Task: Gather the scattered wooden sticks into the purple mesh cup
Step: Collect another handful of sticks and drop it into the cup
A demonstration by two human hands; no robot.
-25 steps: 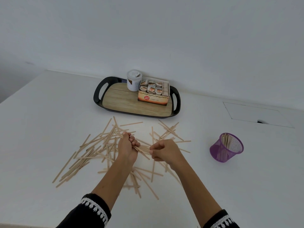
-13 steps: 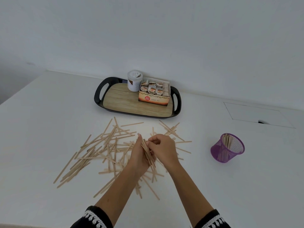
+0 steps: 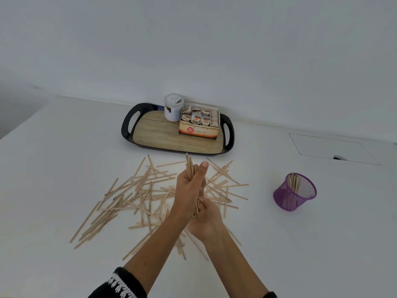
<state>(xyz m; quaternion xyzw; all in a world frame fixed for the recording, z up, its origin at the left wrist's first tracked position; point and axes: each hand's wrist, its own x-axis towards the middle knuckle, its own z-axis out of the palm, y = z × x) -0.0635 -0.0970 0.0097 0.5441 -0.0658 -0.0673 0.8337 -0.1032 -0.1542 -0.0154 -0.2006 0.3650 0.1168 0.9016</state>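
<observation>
Wooden stick bundle (image 3: 190, 168) upright in hands (image 3: 194, 196).

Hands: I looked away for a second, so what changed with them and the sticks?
The left hand raised its bundle of sticks upright; the right hand slid beneath, cupping the lower ends. The scattered sticks, purple mesh cup and tray stayed put.

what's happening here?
A person is collecting wooden sticks off a white table. The left hand grips an upright bundle of sticks, with the right hand at its lower end. Many scattered sticks remain. The purple mesh cup, to the right, holds a few.
</observation>
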